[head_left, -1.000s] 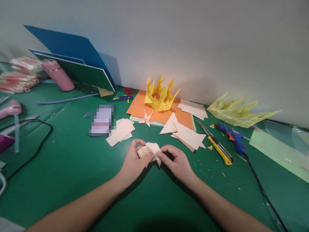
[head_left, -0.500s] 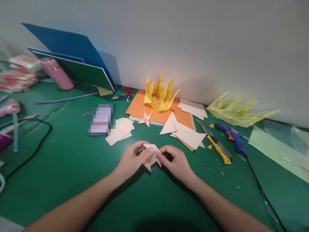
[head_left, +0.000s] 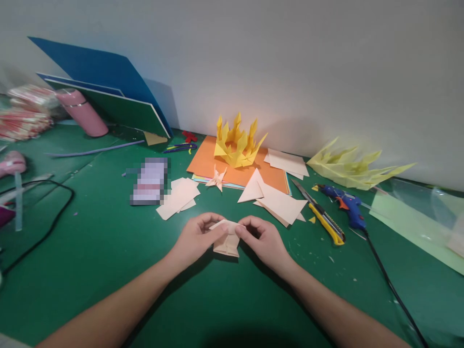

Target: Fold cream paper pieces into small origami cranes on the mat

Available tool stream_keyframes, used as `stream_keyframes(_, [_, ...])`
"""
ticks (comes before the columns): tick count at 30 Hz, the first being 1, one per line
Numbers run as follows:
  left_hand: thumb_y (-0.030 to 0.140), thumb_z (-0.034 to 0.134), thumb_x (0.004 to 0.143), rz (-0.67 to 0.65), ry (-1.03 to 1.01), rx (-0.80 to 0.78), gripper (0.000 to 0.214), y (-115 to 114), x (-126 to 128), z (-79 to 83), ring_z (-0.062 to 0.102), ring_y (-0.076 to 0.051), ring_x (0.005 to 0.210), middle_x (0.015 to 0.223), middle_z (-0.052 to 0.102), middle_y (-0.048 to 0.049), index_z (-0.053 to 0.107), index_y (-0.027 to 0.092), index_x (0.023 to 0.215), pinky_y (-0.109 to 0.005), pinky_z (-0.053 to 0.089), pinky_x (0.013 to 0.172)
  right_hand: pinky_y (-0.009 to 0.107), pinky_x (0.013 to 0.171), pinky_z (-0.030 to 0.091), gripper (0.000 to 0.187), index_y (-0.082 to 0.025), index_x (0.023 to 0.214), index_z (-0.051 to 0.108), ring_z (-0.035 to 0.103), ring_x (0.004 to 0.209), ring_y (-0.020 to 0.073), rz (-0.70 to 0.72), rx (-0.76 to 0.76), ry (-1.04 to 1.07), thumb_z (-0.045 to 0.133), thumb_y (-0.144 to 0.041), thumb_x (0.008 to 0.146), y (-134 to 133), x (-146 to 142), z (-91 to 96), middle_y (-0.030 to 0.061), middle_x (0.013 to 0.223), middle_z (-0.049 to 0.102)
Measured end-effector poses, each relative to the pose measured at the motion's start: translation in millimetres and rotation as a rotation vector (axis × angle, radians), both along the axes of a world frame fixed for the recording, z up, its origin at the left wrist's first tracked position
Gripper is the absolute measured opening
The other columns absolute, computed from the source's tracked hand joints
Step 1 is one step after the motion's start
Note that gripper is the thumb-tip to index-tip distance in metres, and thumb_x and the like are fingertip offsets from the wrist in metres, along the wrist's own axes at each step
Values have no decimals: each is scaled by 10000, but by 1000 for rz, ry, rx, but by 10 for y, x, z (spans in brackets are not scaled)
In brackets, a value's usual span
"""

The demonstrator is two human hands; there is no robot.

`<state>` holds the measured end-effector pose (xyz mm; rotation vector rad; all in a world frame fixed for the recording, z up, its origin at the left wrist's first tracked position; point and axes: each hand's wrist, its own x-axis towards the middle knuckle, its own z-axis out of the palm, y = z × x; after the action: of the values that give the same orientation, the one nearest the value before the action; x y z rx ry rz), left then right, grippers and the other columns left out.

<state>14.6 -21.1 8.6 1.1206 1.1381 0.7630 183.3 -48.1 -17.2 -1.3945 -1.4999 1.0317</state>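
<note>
Between my two hands is a small piece of pale pink folded paper (head_left: 227, 243), creased across, its lower flaps hanging down. My left hand (head_left: 197, 237) pinches its left side, thumb in front and fingers behind. On the opposite edge, my right hand (head_left: 263, 239) grips the upper corner between thumb and curled fingers. Just beyond lie loose pale pink sheets (head_left: 181, 195) on the left and more pale pink sheets (head_left: 281, 203) on the right, with a folded triangle (head_left: 251, 187) on them. A small pink origami figure (head_left: 216, 179) stands farther back.
A yellow folded-paper crown (head_left: 237, 147) sits on orange paper (head_left: 201, 157). To the right are a yellow utility knife (head_left: 328, 224) with its blade out, a blue glue gun (head_left: 346, 205) with a trailing cord, and pale yellow folded paper (head_left: 355, 169). A pink bottle (head_left: 85, 113) leans at left.
The folded paper has changed shape: its pointed lower flaps now form a flatter, wider lower edge. Both hands keep their grip in nearly the same place. The view has shifted slightly.
</note>
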Motion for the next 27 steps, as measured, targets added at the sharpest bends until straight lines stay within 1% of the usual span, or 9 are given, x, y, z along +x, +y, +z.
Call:
stream_keyframes(4, [378,662,676,-5,48,52,212,0,-12,-31,518,-113,527,581,609,13,650,166,682,-233,413,533,243,527,387,221,-185,658,587,476,534,121,-14,-3,0,558,-377,763,2,-7,0,-13,588,550])
stream_keyframes(7, [394,667,672,4,39,28,233,6,-21,-50,507,-110,512,545,585,20,639,164,650,-235,409,534,255,555,427,203,-188,671,615,526,558,132,-30,-5,30,570,-367,756,11,-4,-1,-2,615,608])
stream_keyframes(11, [392,684,657,0,21,15,226,16,-33,-64,543,-127,544,587,623,0,662,168,669,-257,434,570,278,619,479,185,-194,702,643,591,627,153,-31,-19,97,575,-357,756,24,9,0,12,679,664])
stream_keyframes(16, [356,713,635,3,7,12,202,23,-35,-64,571,-134,572,657,671,-12,692,181,734,-260,456,579,289,653,501,170,-194,718,662,621,658,161,-23,-19,99,579,-337,758,26,18,-13,16,709,689])
stream_keyframes(20, [352,693,663,1,20,-3,175,22,-32,-56,588,-135,596,648,669,-9,687,178,684,-266,472,620,304,681,509,162,-195,732,678,636,688,172,-20,-20,101,588,-327,757,22,16,-14,23,737,708])
stream_keyframes(23, [333,700,650,28,25,-12,156,15,-22,-45,580,-130,581,625,664,-4,682,178,648,-261,466,615,308,689,514,167,-196,741,687,644,698,174,-23,-30,119,588,-329,761,22,17,-6,26,753,715])
stream_keyframes(27, [332,713,629,62,16,16,153,3,-6,-47,573,-135,568,604,663,-3,681,183,621,-265,461,598,296,664,521,172,-197,751,695,646,688,170,-29,-41,141,587,-331,761,25,21,-9,22,742,715])
